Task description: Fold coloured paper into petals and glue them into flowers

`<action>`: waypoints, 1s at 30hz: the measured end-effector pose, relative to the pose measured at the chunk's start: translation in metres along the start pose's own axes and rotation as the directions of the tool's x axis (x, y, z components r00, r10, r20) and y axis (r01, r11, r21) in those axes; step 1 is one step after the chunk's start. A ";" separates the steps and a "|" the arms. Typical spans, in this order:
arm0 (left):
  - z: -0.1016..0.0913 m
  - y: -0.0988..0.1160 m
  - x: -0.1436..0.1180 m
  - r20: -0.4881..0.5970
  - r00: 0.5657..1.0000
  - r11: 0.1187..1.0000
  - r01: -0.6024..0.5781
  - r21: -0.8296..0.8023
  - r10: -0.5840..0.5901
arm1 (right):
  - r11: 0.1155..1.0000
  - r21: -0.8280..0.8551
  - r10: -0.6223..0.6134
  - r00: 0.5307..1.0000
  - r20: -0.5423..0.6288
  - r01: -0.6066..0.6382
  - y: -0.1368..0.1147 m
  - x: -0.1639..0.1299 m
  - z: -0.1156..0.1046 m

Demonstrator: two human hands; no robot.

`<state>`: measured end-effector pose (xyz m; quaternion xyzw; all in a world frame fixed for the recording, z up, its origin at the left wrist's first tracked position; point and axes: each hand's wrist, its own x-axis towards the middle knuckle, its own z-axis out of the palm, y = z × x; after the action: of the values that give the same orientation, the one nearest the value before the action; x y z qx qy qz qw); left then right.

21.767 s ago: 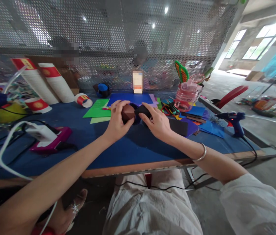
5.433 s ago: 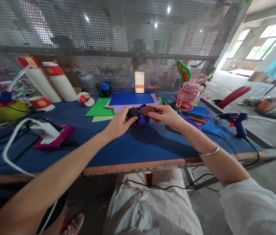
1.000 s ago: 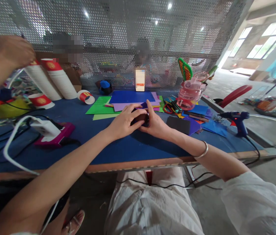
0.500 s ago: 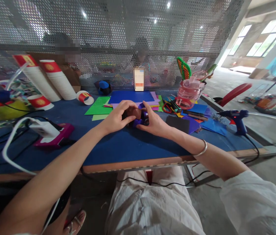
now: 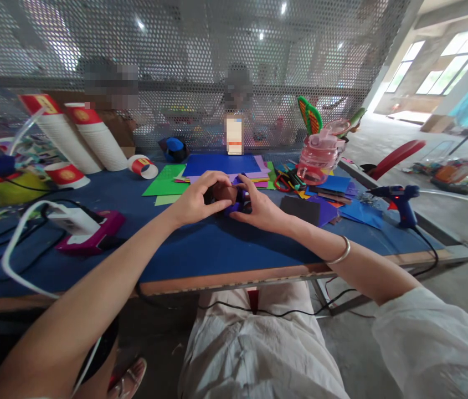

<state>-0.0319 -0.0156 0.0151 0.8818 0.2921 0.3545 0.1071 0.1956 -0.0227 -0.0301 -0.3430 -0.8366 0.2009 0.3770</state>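
Both hands meet over the middle of the blue-covered bench (image 5: 217, 249), closed together round one small folded paper piece of brown, black and purple card (image 5: 227, 195). The left hand (image 5: 194, 200) curls over it from nine o'clock, thumb underneath and fingers arched over the top, pinching the brown part; the right hand (image 5: 258, 208) presses in from three o'clock, its fingertips on the purple and black end. The piece's long axis runs left to right between the two palms, just above the bench surface, and neither hand is nearer than the other: each has hold of one end. At twelve o'clock lies a spread of coloured card sheets (image 5: 221, 165), at two o'clock one pink plastic bottle (image 5: 319, 160), at three o'clock one blue glue gun (image 5: 397, 200). At ten o'clock two tall stacks of red-and-white paper cups (image 5: 80, 138) lean, with two single cups beside them.
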 end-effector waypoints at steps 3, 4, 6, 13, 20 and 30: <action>0.001 -0.001 0.000 0.003 1.000 1.000 0.008 0.003 -0.008 | 1.000 -0.015 0.002 1.000 0.000 -0.002 -0.001 0.000 0.001; 0.001 -0.001 0.000 0.010 1.000 1.000 0.008 0.005 -0.008 | 1.000 -0.022 0.002 1.000 -0.002 -0.002 -0.001 0.001 0.001; 0.002 -0.001 -0.001 0.021 1.000 1.000 0.010 0.007 -0.010 | 1.000 -0.029 0.004 1.000 -0.006 -0.004 -0.001 0.001 0.001; 0.002 -0.003 -0.001 0.012 0.999 0.999 -0.030 -0.013 0.031 | 1.000 -0.012 0.009 1.000 -0.005 -0.009 -0.002 0.001 0.001; -0.001 -0.003 -0.001 0.033 0.999 1.000 -0.009 -0.030 0.010 | 0.999 -0.035 0.008 1.000 0.005 -0.008 -0.003 0.001 0.000; -0.005 0.000 0.000 0.064 0.998 0.998 0.024 -0.057 -0.020 | 1.000 -0.025 0.007 1.000 -0.011 -0.007 -0.001 0.001 0.001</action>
<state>-0.0355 -0.0156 0.0180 0.8859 0.2880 0.3333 0.1454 0.1934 -0.0228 -0.0295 -0.3519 -0.8357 0.1898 0.3765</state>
